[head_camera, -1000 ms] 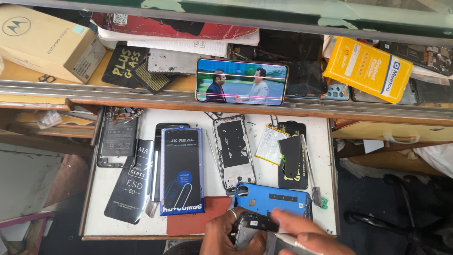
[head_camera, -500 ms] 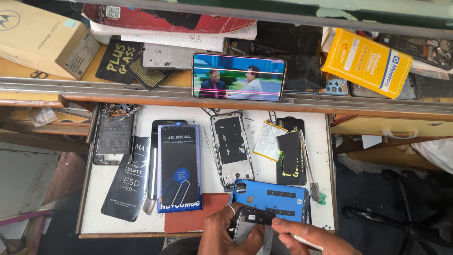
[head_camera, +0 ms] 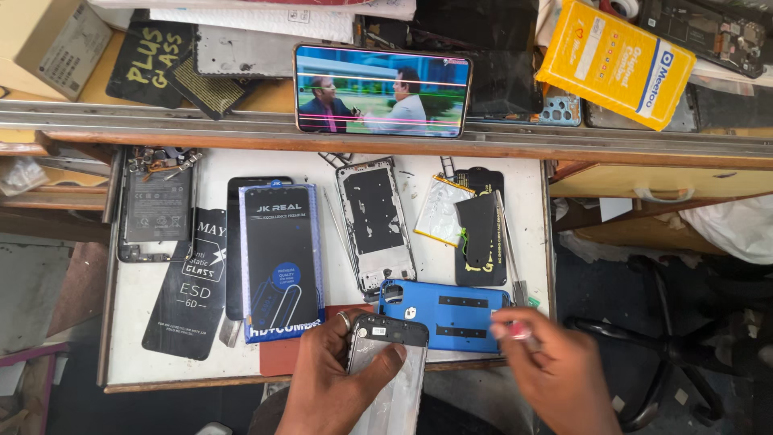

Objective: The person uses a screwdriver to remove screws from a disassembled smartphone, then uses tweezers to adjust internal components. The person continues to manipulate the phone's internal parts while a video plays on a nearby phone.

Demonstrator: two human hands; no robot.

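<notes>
Holding a phone (head_camera: 388,366) at the worktop's (head_camera: 527,181) near edge, your left hand (head_camera: 330,379) wraps its side, while your right hand (head_camera: 555,374) pinches a small pink-tipped tool (head_camera: 518,330). Just beyond lies a blue back cover (head_camera: 443,314), farther off a phone frame (head_camera: 374,221).

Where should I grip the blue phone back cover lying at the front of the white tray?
Take the blue back cover by its two long edges near the middle, coming straight down from above. It lies flat with its inside up; the left hand with the phone crowds its left end, and the right hand overlaps its right end.
</notes>
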